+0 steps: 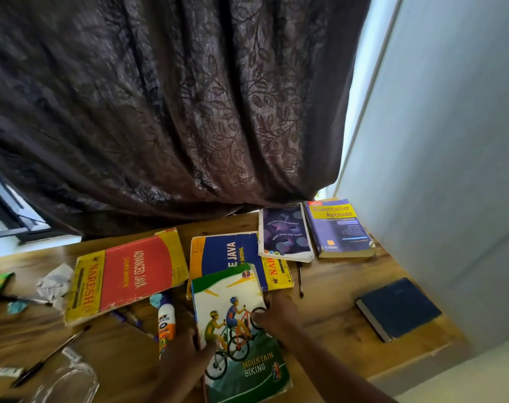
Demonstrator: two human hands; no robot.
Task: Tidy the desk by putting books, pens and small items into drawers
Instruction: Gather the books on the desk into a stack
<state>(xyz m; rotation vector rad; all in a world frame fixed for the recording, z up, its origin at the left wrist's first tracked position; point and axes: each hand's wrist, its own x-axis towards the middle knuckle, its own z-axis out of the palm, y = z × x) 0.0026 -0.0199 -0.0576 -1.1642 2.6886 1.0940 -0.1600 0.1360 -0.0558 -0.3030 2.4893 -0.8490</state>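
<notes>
Books lie scattered over the wooden desk, and both hands are on the nearest one, a paperback with cyclists and the words "Mountain Biking" on its cover. The left hand grips the book's left edge, thumb curled onto the cover. The right hand holds the right edge, thumb pressed on the cover beside the red bicycle wheel. The book's far end overlaps a blue and yellow Java course book.

Left of that lies a red and yellow "Advanced Java" book. Toward the back right sit a dark purple patterned book and, just beside it, a violet "Quantitative Aptitude" book. A plain dark blue hardback lies apart near the right edge.

A white and orange glue bottle stands just left of the held book, close to the left hand. A black pen lies right of the Java book; another dark pen lies at lower left, near a clear glass container. Crumpled white paper rests at the left. A dark leaf-patterned curtain hangs behind the desk.
</notes>
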